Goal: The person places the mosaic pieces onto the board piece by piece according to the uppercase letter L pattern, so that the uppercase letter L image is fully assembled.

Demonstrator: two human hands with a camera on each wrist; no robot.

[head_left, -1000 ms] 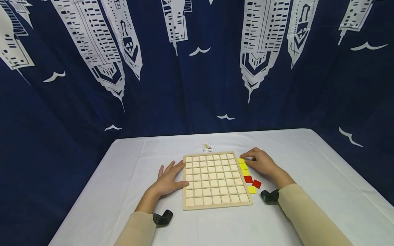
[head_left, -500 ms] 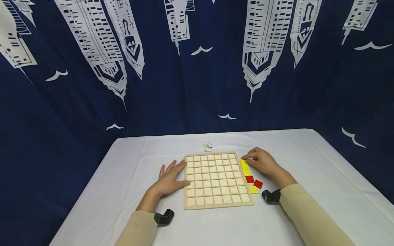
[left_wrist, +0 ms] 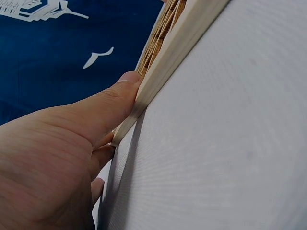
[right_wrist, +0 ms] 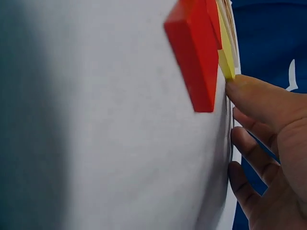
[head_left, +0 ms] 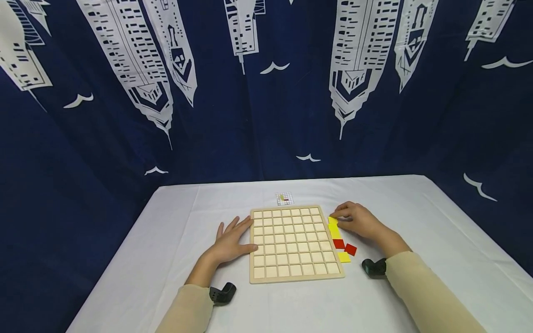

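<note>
A shallow wooden board (head_left: 297, 245), its raised rim enclosing rows of square cells, lies flat on the white-covered worktop (head_left: 300, 307); the cells show pale wood from corner to corner. The left hand (head_left: 228, 245) is spread, fingers mostly straight, its thumb resting over the board's left rim and its forefinger touching the same side farther up.

Outside the right rim runs a line of flat coloured squares. The right hand (head_left: 360, 219) is nearly closed at the far end of it, thumb and forefinger at opposite edges of the farthest yellow tile (head_left: 333, 220). It appears to pinch that tile, though the wrist view shows only the thumb's contact clearly. Nearer the person come more yellow pieces (head_left: 335, 231), then a red tile (head_left: 339, 243) just beside the rim, a second red tile (head_left: 350, 249) turned askew farther out, and the nearest yellow tile (head_left: 343, 257) close to the board's near right corner.

Beyond the far rim lies a small card (head_left: 285, 199) printed with a grid and some coloured marks.
</note>
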